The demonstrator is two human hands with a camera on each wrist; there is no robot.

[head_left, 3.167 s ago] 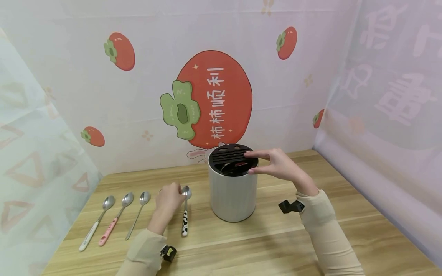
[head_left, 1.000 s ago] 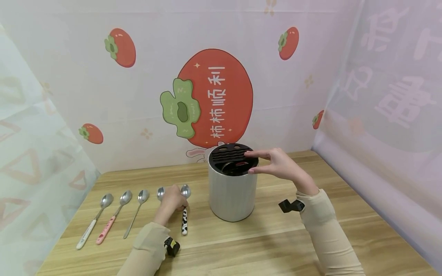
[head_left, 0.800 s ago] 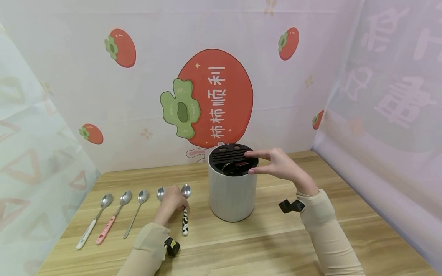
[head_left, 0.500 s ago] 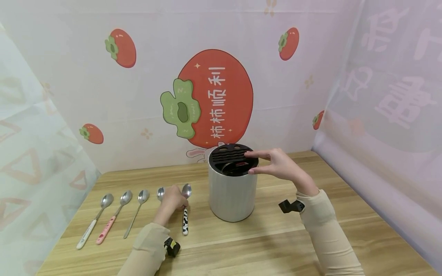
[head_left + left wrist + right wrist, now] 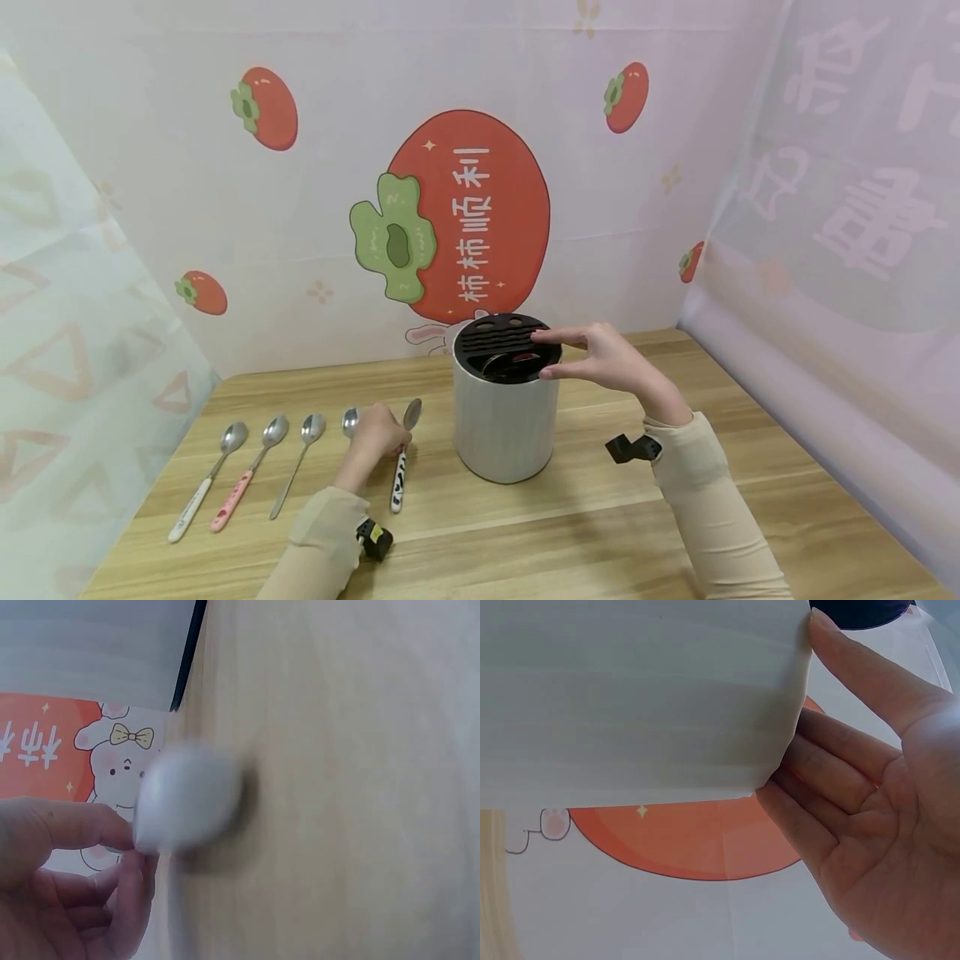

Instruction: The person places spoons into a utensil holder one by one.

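Observation:
In the head view my left hand (image 5: 378,433) pinches a spoon (image 5: 399,483) with a black-and-white cow-print handle, near where handle meets metal. The spoon's bowl tilts up beside the fingers. From the left wrist, its white handle end (image 5: 187,795) looms blurred before the thumb and fingers. My right hand (image 5: 600,360) rests against the rim of a white cylindrical utensil holder (image 5: 506,437) with a black slotted top (image 5: 495,337). Its thumb and fingers are fairly straight, spread over the holder's right side. A second spoon (image 5: 350,420) lies partly hidden behind my left hand.
Left on the wooden table (image 5: 585,525) lie a white-handled spoon (image 5: 193,507), a pink-handled spoon (image 5: 234,500) and a plain metal spoon (image 5: 298,468). Something dark and rounded shows inside the holder's front opening. A persimmon-printed cloth (image 5: 315,208) stands behind the table.
My left hand has moved right and down from above the table onto the cow-print spoon. The spoon now tilts, its bowl turned and shifted right. My right hand stays at the holder.

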